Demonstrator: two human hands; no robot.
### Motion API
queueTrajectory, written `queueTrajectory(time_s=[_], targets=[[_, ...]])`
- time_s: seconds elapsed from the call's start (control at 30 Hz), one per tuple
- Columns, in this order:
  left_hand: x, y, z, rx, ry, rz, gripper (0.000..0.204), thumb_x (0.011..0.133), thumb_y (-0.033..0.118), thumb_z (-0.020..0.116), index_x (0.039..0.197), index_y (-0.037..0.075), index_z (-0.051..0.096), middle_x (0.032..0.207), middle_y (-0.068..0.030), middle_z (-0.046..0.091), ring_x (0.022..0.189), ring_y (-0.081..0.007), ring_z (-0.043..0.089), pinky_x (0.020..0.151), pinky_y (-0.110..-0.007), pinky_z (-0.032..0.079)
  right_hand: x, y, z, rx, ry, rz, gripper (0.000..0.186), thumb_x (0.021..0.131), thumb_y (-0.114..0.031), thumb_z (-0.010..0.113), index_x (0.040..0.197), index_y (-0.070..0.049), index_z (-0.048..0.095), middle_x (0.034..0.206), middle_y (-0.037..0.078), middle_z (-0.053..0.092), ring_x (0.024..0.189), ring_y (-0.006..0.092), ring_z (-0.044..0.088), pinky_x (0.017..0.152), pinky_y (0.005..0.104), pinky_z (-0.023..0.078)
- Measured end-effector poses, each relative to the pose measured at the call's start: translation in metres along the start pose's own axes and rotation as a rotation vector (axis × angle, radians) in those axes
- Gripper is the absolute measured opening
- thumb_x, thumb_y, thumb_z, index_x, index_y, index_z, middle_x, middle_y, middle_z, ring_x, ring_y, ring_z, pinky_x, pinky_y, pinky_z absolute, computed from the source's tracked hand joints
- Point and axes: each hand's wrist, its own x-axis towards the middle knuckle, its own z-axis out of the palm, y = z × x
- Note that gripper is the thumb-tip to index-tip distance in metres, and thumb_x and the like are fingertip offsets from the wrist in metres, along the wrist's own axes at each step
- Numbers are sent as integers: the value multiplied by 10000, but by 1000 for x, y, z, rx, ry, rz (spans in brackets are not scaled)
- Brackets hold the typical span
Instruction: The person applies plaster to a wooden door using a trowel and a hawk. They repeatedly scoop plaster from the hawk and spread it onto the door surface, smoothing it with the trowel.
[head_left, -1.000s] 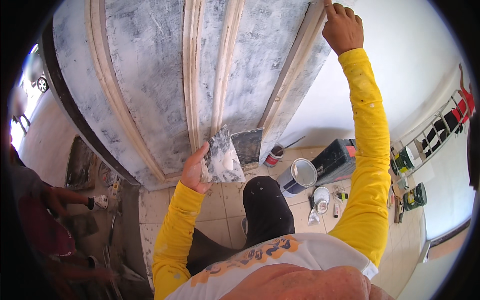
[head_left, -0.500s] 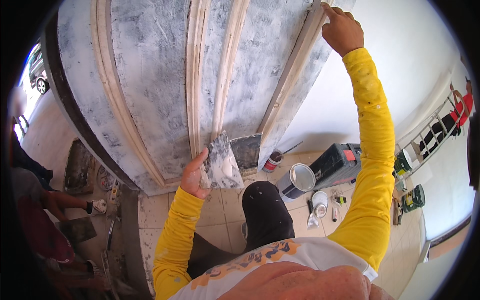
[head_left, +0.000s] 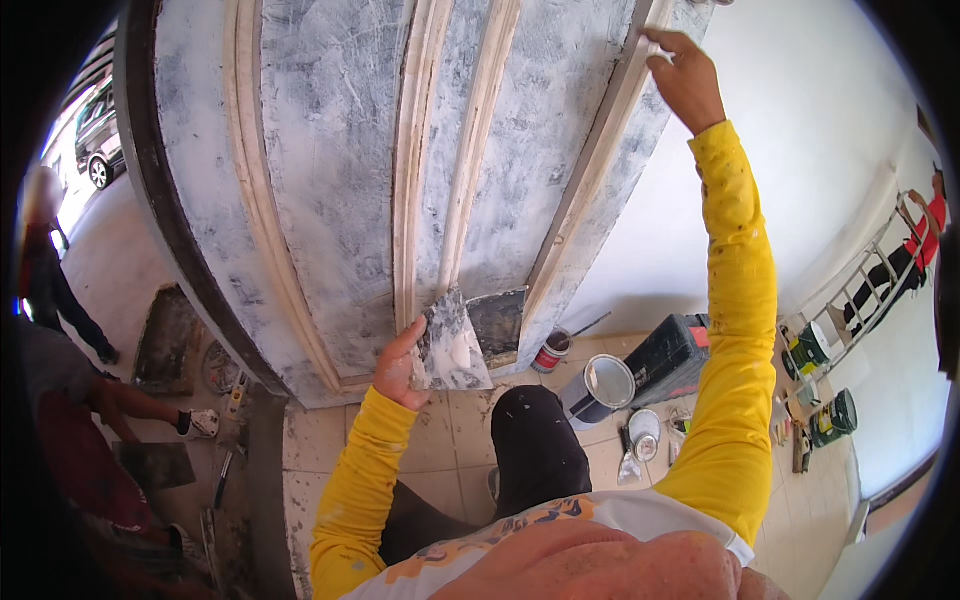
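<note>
In my left hand (head_left: pixel 403 368) is a pale, flat filler board (head_left: pixel 452 345), its face smeared with white and grey paste and a thick white dab. The hand grips its left edge, low in front of a blotchy grey-and-white panel (head_left: pixel 330 150). Beside the board, at the panel's foot, is a dark rectangular plate (head_left: pixel 497 325). My right hand (head_left: pixel 690 82) is raised to the panel's right-hand wooden strip (head_left: pixel 590 170). Its index fingertip is at the strip, with the thumb apart below. No tool shows in that hand.
On the tiled floor are a paint bucket (head_left: pixel 598 388), a red-labelled can (head_left: pixel 551 350), a black case (head_left: pixel 665 360) and a scraper (head_left: pixel 629 460). Tubs (head_left: pixel 833 418) stand farther right, near a person on a ladder (head_left: pixel 870 290). Another person crouches left by a dark trough (head_left: pixel 165 340).
The scene has shifted slightly down in view. My right index finger and thumb have drawn closer together at the strip. My left hand still holds the filler board low.
</note>
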Motion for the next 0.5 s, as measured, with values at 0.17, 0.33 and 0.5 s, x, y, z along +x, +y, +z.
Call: queueTrajectory(time_s=[0.17,0.33,0.5], targets=[[6,-4,-2,-39,12,-15,323,987,231,522,1209,12,606,1138,-110,682,1007,-236,675,901,-387,545,55,-18,43,1007,33,219,633,809,-52,536,1432,-24,423,1150,145,601,875,226,598,755,356,503],[-2,-3,0,55,34,46,305,984,231,530,1192,24,614,1122,-97,688,989,-231,681,881,-386,552,82,-16,83,1097,196,236,643,872,-54,547,1470,4,318,1165,138,563,783,157,570,706,292,493],[-6,0,-2,55,45,22,310,978,252,544,1184,33,621,1118,-85,691,981,-228,682,876,-376,552,103,-24,96,977,168,160,541,837,-24,546,1363,14,423,929,103,608,681,154,561,638,260,474]])
